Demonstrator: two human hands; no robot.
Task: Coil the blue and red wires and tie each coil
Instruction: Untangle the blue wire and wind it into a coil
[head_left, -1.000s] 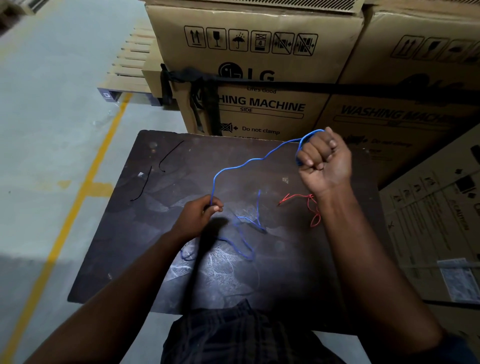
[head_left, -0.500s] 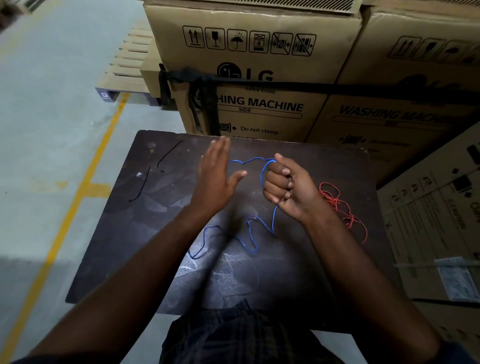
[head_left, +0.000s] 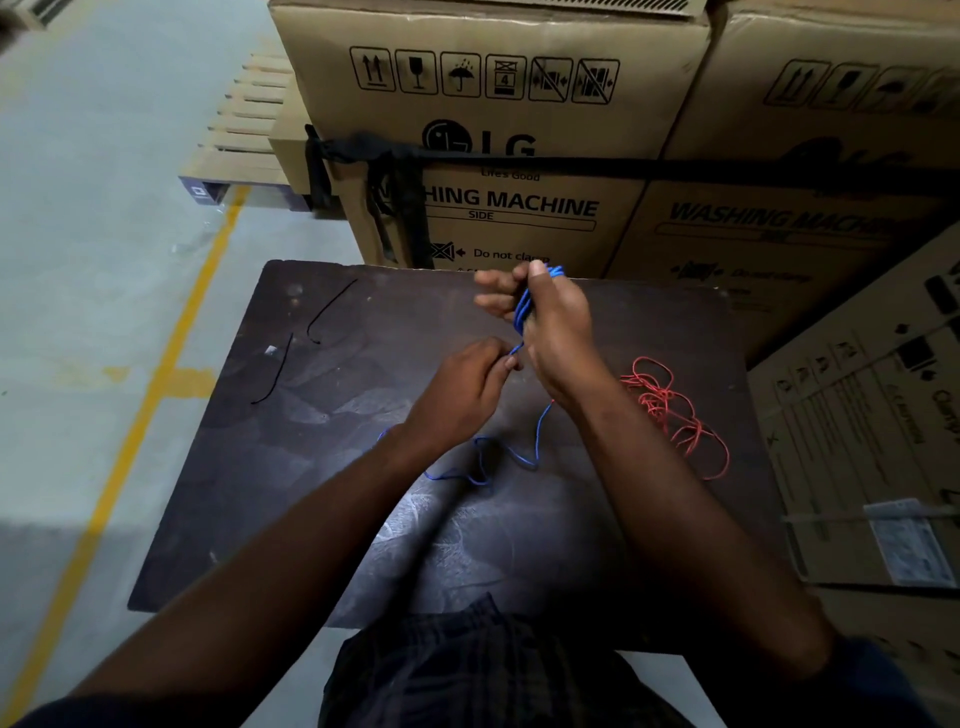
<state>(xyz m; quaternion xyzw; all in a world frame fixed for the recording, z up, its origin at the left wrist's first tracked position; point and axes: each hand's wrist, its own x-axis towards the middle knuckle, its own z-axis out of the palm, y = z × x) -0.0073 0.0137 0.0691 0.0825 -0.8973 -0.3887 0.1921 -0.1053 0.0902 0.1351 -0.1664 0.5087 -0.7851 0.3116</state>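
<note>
My right hand (head_left: 553, 322) is raised above the far part of the dark table (head_left: 291, 467) and grips several loops of the blue wire (head_left: 522, 309) in its fist. My left hand (head_left: 462, 392) is just below it and pinches the blue strand coming off the loops. The loose rest of the blue wire trails down in bends onto the table between my forearms. The red wire (head_left: 670, 410) lies in a loose tangle on the table to the right of my right wrist, touched by neither hand.
Two short black wire pieces (head_left: 327, 312) lie on the table's left part. Large cardboard washing machine boxes (head_left: 493, 135), bound by a black strap, stand right behind the table, with more boxes on the right. A yellow floor line (head_left: 156, 364) and a wooden pallet are to the left.
My right hand has lifted toward the far edge with more blue loops in it. My left hand, flat and open half a second ago, has dropped and pinched the strand under the right hand.
</note>
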